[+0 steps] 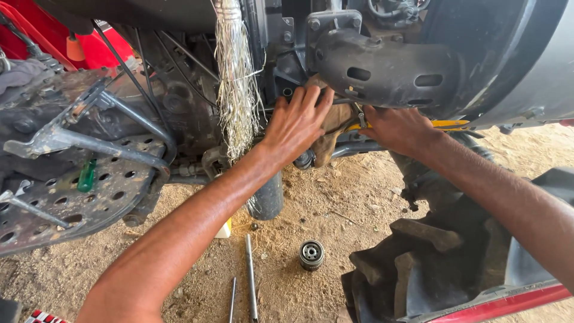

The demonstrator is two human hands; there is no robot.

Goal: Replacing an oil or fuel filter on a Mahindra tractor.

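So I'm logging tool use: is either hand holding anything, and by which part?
The right hand grips a yellow-handled tool by its handle, near the metal end. The left hand lies flat on a brown rag, pressing rather than gripping.

Right fingertips (366, 115) behind heat shield (388, 72)

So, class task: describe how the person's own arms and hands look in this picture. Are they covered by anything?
Both forearms are bare, with no sleeves showing in the frame. The left hand and right hand wear no gloves, and no watch, ring or band can be seen. The fingers look dusty from work.
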